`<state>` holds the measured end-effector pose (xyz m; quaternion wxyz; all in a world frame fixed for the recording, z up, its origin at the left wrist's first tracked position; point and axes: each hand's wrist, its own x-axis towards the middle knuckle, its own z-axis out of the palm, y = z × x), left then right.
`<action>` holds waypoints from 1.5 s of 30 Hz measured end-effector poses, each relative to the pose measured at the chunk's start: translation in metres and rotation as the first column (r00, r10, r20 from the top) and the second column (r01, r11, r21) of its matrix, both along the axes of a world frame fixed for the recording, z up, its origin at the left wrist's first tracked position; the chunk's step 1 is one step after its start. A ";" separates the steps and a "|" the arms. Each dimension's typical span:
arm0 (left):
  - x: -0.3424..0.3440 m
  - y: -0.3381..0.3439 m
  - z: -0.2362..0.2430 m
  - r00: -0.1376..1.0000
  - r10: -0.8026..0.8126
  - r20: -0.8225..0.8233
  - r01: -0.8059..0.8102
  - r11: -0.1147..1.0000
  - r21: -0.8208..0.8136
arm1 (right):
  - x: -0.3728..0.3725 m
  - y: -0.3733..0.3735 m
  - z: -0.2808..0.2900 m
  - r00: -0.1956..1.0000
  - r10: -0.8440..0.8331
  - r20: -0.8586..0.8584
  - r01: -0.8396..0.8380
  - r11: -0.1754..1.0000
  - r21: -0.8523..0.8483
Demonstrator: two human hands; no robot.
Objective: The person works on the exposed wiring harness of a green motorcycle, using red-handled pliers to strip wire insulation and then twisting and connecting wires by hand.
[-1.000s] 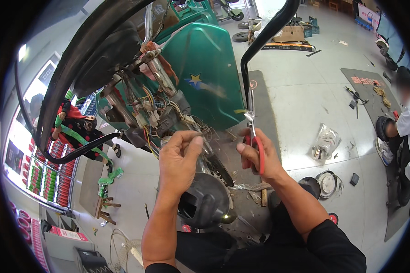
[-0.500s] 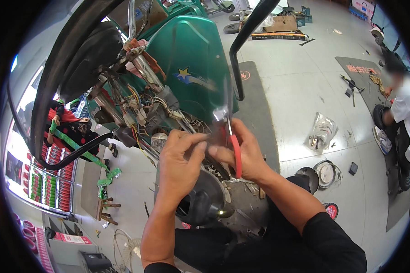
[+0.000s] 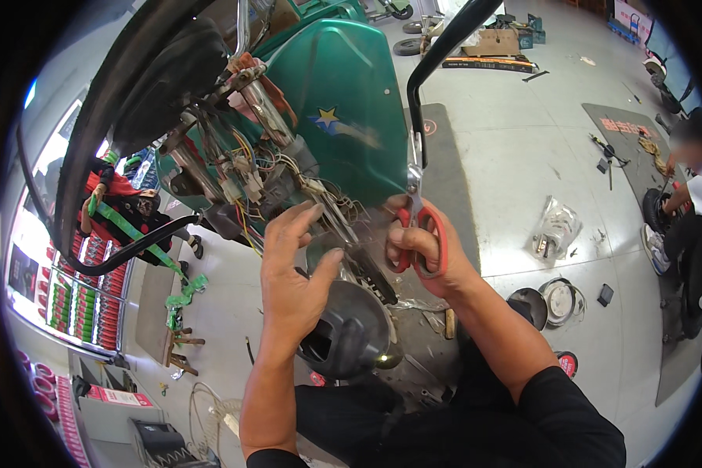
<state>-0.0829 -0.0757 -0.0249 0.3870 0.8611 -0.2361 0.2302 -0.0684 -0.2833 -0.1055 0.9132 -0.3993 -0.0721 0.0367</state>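
My left hand (image 3: 292,277), fingers apart and empty, is beside the exposed metal front fork (image 3: 265,113) of a partly dismantled vehicle. My right hand (image 3: 437,253) grips red-handled scissors (image 3: 413,179), blades pointing up, near a bent black metal tube (image 3: 425,70). Bundled coloured wires and connectors (image 3: 249,179) hang among the metal parts. A green body panel (image 3: 335,78) with a star decal stands behind them. A black rounded housing (image 3: 347,327) lies below my left hand.
A seated co-worker (image 3: 694,195) is at right; another person (image 3: 132,207) holds green strip material at left, near display shelves (image 3: 93,296). A bagged part (image 3: 554,230), round metal parts (image 3: 558,304), a wooden stool (image 3: 179,351) and tyres (image 3: 409,47) are on the floor.
My hands came together half a second ago and are now apart: the right moved rightward with the scissors, and the left hand's fingers have spread.
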 end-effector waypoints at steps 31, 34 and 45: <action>0.005 -0.044 -0.012 0.989 -0.115 -0.088 0.124 0.986 0.112 | -0.007 -0.016 0.000 0.983 -0.121 0.139 0.153 0.958 -0.244; 0.011 -0.031 -0.002 0.949 -0.058 -0.310 0.028 0.995 -0.100 | -0.011 -0.017 0.009 0.986 -0.112 0.122 0.150 0.916 -0.372; 0.027 -0.012 -0.017 0.905 -0.248 -0.345 0.008 0.821 -0.570 | -0.028 -0.007 0.003 0.969 0.011 0.248 0.145 0.787 -0.599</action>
